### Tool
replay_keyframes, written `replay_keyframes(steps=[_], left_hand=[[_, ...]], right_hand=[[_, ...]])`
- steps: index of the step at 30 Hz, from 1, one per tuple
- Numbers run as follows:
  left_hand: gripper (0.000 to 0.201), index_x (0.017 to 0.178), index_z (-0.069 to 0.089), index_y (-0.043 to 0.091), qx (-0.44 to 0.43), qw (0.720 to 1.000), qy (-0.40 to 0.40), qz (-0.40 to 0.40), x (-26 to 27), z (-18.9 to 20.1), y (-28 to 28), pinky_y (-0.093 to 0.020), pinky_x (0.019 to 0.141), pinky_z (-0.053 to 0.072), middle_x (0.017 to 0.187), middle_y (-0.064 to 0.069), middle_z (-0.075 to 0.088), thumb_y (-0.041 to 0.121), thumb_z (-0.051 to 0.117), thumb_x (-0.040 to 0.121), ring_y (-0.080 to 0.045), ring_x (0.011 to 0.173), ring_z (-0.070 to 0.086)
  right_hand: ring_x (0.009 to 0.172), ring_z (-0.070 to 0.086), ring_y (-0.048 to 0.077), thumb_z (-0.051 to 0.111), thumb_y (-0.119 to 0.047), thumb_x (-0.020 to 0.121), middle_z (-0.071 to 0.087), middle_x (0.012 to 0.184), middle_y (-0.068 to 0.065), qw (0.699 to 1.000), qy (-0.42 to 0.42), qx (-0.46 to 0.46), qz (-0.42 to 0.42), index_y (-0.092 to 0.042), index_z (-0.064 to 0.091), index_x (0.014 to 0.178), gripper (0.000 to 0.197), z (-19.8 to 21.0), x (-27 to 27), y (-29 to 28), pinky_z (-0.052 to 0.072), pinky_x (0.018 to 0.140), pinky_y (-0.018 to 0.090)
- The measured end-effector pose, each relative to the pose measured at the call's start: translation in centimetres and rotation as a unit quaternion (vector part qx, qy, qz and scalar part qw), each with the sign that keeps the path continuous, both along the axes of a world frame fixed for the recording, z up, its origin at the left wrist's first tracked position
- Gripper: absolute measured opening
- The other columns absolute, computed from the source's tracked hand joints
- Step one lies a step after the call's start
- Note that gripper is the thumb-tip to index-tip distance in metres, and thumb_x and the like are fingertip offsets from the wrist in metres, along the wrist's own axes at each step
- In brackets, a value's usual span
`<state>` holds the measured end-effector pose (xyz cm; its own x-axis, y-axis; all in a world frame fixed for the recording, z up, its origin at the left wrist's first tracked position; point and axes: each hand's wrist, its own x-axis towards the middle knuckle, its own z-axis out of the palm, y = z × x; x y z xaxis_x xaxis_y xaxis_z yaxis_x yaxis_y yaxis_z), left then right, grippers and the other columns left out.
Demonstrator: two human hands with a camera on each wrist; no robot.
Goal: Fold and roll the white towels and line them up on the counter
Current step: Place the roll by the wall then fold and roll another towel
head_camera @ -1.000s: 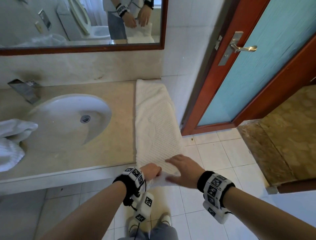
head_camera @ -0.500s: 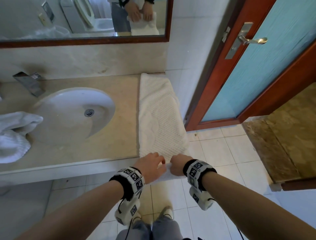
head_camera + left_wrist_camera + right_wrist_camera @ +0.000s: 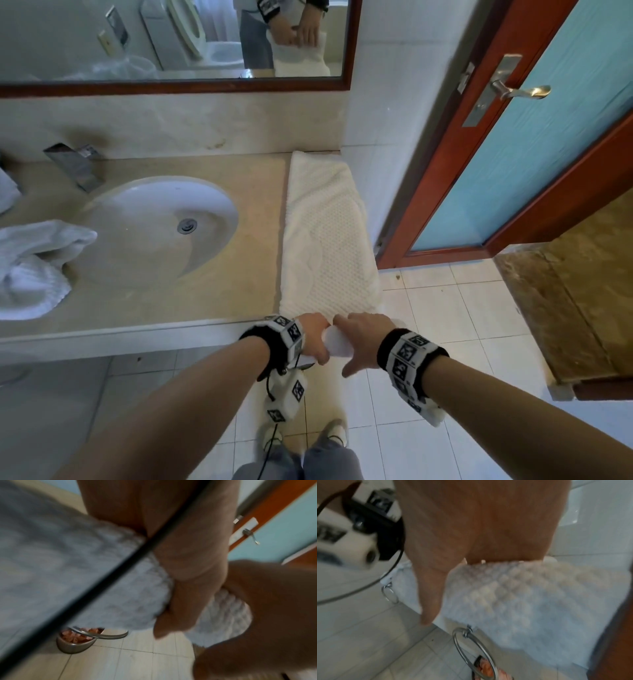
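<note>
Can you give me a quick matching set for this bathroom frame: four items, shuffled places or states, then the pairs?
Column 1:
1. folded towel
2. crumpled towel
3. faucet
4. door handle

Column 2:
A. behind the sink
B. left of the sink
C. on the blue door
D. flat along the counter, near end gripped by left hand and right hand

Pairs: 1-D, 2-B, 3-A, 4-C

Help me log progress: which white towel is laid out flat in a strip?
The towel right of the sink, by the wall, with both hands at its near end. The other towel, left of the sink, is a crumpled heap.
</note>
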<state>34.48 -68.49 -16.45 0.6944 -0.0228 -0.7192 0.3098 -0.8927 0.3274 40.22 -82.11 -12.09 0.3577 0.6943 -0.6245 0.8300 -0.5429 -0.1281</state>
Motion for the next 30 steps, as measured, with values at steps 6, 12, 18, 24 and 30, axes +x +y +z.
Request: replay_keyframes(steps=[6,12,18,24,30], left_hand=[[0.071,0.112,0.042,0.022,0.142,0.986,-0.067,-0.058,0.3,0.7,-1.2,-0.034,0.069,0.047,0.1,-0.001,0.061,0.049,0.077,0.057,-0.025,0.088,0.063],[0.025,0.095,0.064,0.017,0.148,0.985,-0.083,-0.01,0.9,1.2,-1.3,-0.032,0.071,0.053,0.091,-0.003,0.069,0.038,0.059,0.081,-0.025,0.079,0.067],[0.045,0.082,0.069,0.013,0.013,1.0,0.016,0.011,2.6,2.4,1.4,-0.042,0.07,0.059,0.08,-0.006,0.07,0.044,0.079,0.05,-0.026,0.071,0.068],[0.077,0.116,0.046,0.019,0.119,0.984,-0.127,-0.033,2.5,3.9,0.8,-0.034,0.074,0.052,0.102,0.001,0.061,0.057,0.075,0.057,-0.025,0.087,0.063],[0.031,0.103,0.057,0.019,0.135,0.975,-0.173,-0.029,3.2,2.6,1.8,-0.032,0.062,0.05,0.089,-0.002,0.067,0.035,0.065,0.076,-0.026,0.076,0.065]], right_hand=[[0.085,0.062,0.023,0.068,-0.029,0.076,0.066,0.099,0.005,0.997,0.047,-0.039,-0.054,-0.015,0.062,0.108,0.035,-0.7,2.2,1.5,0.046,0.068,0.028],[0.088,0.064,0.025,0.076,-0.036,0.07,0.067,0.096,0.004,0.997,0.044,-0.059,0.002,-0.016,0.063,0.104,0.041,-0.5,3.4,3.0,0.05,0.071,0.032],[0.091,0.062,0.025,0.073,-0.044,0.074,0.065,0.105,0.001,0.999,-0.015,0.016,0.039,-0.021,0.056,0.114,0.049,-0.4,2.5,2.9,0.044,0.071,0.031],[0.088,0.053,0.021,0.063,-0.023,0.082,0.058,0.085,0.0,0.994,0.082,-0.062,0.032,-0.01,0.064,0.094,0.017,0.7,4.8,5.0,0.043,0.075,0.027],[0.084,0.062,0.022,0.075,-0.044,0.069,0.063,0.087,-0.001,0.999,0.017,-0.041,-0.025,-0.019,0.061,0.093,0.038,1.0,5.5,5.8,0.05,0.071,0.03]])
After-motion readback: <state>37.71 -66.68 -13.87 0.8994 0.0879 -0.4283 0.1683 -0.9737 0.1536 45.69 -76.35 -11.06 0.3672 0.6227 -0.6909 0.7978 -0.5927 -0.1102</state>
